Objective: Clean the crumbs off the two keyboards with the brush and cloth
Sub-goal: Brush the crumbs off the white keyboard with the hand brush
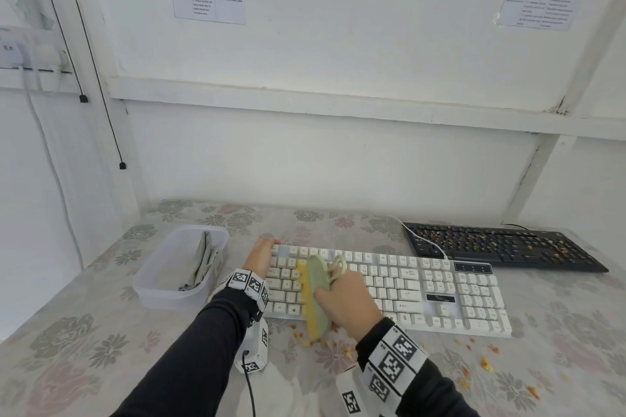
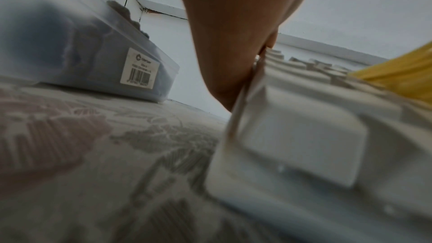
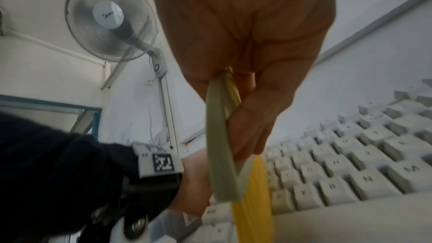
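From the head view, we are steadying the white keyboard (image 1: pixel 389 288) with our left hand (image 1: pixel 261 259) laid along its left end, how its fingers lie unclear, while our right hand (image 1: pixel 345 298) is gripping the brush (image 1: pixel 315 294), sweeping crumbs (image 1: pixel 325 342) towards its front edge; the cloth (image 1: pixel 203 261) is waiting in the tub (image 1: pixel 162 294), the black keyboard (image 1: pixel 501 247) uncleaned. The left wrist view is showing the palm against the keyboard's end. The right wrist view is showing fingers (image 3: pixel 252 127) clasping the handle, bristles on the keys.

Bright even daylight, soft shadows, wide-angle edge bending, wrist views blurred, dimmer

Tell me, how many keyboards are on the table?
2. The white keyboard lies in the middle, under both hands. The black keyboard sits behind it to the right, covered in crumbs.
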Action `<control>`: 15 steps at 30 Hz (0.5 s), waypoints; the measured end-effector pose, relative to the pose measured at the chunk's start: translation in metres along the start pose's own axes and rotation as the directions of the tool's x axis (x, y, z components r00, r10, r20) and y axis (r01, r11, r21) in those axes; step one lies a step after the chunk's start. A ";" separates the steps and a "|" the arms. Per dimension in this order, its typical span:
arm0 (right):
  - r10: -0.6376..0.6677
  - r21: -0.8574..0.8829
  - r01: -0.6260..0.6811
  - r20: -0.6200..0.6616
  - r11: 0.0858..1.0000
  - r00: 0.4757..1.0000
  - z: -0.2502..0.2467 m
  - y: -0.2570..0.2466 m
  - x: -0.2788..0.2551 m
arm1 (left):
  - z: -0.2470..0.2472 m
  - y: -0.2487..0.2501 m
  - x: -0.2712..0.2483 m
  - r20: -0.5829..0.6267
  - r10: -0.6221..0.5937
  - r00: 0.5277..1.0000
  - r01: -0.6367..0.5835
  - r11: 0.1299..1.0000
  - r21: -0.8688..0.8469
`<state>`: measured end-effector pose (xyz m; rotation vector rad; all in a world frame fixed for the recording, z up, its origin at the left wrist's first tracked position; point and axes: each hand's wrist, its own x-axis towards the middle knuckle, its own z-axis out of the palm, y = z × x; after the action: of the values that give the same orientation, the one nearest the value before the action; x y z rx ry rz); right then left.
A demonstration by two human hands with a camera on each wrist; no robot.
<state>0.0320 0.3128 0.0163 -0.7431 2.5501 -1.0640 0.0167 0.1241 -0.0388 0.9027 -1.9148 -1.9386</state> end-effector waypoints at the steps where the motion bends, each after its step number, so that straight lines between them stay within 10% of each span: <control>1: -0.002 0.041 0.002 -0.007 0.999 1.000 -0.003 -0.002 0.000 | 0.000 0.000 0.000 -0.003 -0.003 1.000 0.003 1.000 -0.003; 5: -0.119 0.167 0.152 -0.192 0.974 0.974 0.003 -0.011 0.003 | 0.000 0.001 -0.004 0.001 -0.011 1.000 0.011 1.000 -0.016; 11: 0.015 0.126 -0.018 0.018 0.992 1.000 0.013 -0.006 -0.004 | -0.003 -0.006 0.003 0.001 -0.035 0.999 0.036 0.997 -0.067; 15: -0.081 0.176 0.102 -0.122 0.979 0.989 0.013 -0.020 0.001 | -0.007 -0.017 0.021 0.021 -0.045 0.999 0.047 0.991 -0.125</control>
<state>0.0436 0.2926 0.0219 -0.7778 2.4871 -1.3861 0.0090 0.1079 -0.0600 0.9034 -1.7741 -2.0742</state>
